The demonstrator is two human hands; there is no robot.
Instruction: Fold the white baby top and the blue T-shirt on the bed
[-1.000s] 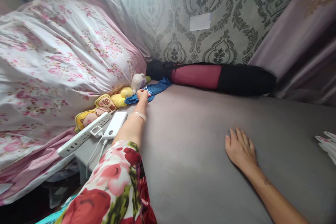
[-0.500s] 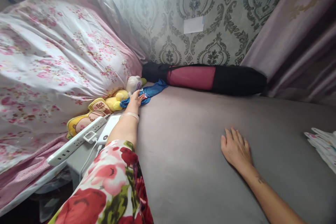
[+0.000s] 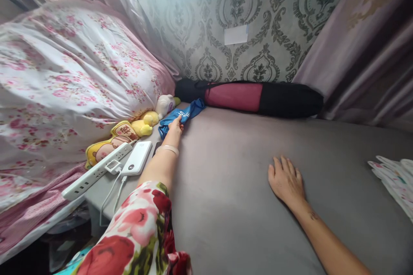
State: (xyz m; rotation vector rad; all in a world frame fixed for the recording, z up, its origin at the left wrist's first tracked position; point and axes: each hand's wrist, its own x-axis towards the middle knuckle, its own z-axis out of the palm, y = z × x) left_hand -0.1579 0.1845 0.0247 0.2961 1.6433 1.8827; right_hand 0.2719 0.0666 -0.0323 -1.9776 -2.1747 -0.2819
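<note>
At the far left of the bed, my left hand (image 3: 176,127) is closed on the near edge of a crumpled blue cloth item (image 3: 195,108) with white lettering. Most of that cloth lies on the grey sheet (image 3: 226,180), and its exact kind is unclear. My right hand (image 3: 286,182) rests palm down on the sheet, fingers stretched out and holding nothing. Beside my left forearm lie a white power bank (image 3: 142,154) with a cable and a dark flat object (image 3: 156,148), partly hidden by the arm.
A long black and dark-pink bag (image 3: 287,99) lies along the wall. Yellow plush toys (image 3: 142,126), a white plush toy (image 3: 165,105) and a white power strip (image 3: 93,174) line the left edge, by floral bedding (image 3: 80,73). Folded white fabric (image 3: 395,184) sits at the right.
My left hand has gone from spread fingers over the blue cloth to closed on its edge. The cloth has shifted slightly and shows its lettering. My right hand stays on the sheet.
</note>
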